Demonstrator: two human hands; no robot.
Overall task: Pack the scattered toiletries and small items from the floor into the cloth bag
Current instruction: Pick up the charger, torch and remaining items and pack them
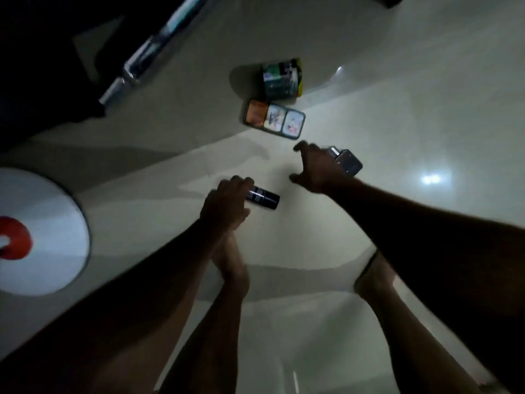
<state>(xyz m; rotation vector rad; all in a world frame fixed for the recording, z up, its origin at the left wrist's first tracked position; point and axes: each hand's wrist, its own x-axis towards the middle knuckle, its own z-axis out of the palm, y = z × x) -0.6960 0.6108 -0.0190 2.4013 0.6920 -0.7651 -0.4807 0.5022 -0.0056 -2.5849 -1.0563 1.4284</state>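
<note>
Head view: a black cylindrical bottle [262, 197] is gripped by the left hand [225, 206] just above the pale floor [397, 95]. A small square bottle [348, 162] is partly covered by the right hand [319, 169], fingers spread wide; whether it is held cannot be told. A round tin [281, 78] and a flat picture case [275, 118] lie beyond; the cloth bag is not seen.

Both bare forearms reach in from the lower edge toward the middle of the view. The left arm rises from 7 o'clock, its hand [227, 201] knuckles up, fingers curled in a grip around a dark cylinder. The right arm comes in from 4 o'clock, its hand [319, 169] spread, thumb and fingers splayed apart, blurred, low over the floor.
</note>
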